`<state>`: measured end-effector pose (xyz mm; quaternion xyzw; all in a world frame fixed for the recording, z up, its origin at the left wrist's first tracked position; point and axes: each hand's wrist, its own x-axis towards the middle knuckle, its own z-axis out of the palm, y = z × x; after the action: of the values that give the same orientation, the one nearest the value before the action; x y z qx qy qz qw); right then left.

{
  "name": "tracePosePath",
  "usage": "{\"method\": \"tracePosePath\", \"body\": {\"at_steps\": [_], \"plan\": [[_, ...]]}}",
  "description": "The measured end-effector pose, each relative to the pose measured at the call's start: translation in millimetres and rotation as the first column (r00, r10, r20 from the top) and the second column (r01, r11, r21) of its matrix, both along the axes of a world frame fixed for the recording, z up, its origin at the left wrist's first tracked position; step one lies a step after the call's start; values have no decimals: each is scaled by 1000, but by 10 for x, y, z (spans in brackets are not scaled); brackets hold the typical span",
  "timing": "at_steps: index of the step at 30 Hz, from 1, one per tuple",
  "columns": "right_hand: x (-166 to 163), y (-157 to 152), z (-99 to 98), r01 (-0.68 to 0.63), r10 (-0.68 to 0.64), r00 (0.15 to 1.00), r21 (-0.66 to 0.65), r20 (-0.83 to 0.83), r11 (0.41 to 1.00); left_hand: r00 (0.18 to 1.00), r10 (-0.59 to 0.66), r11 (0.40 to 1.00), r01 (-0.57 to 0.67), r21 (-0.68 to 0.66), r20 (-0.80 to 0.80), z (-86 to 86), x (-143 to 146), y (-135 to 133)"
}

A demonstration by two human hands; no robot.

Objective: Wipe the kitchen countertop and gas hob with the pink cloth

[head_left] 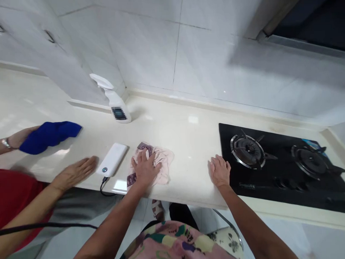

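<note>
My left hand (145, 169) lies spread on a crumpled pink cloth (163, 165) with dark purple patterned patches, pressing it against the cream countertop (190, 142). Its fingers are apart and do not wrap round the cloth. Farther right, my right hand (220, 170) rests on the counter beside the left edge of the black gas stove (265, 186). Nothing is in it, and its fingers are slightly bent and loosely apart. To the left of the cloth lies a white power bank (113, 158) with a dark cable plugged into its near end.
At the left, another person's one hand (18, 138) holds a blue cloth (51, 136); the other hand (75, 173) rests beside the power bank. A white spray bottle (117, 103) stands by the wall. The stove has two burners (249, 149), and a dark range hood (313, 20) overhangs them.
</note>
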<state>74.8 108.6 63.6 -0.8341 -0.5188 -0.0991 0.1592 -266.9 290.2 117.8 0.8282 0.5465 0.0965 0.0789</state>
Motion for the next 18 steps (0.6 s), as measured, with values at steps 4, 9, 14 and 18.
{"method": "tracePosePath", "body": {"at_steps": [4,9,14,18], "plan": [[16,8,-12,-2,2,1000,6,2,1000,979,-203,979,204,-13,27,-35,455,-179],[5,2,-55,-20,19,1000,37,14,999,853,-515,847,522,-101,90,-101,761,-663],[17,2,-5,-7,8,999,40,-35,999,791,-567,794,599,-104,227,-101,519,-741],[-52,109,107,69,-61,985,44,-158,997,852,-449,884,468,-6,270,-74,-38,-369]]}}
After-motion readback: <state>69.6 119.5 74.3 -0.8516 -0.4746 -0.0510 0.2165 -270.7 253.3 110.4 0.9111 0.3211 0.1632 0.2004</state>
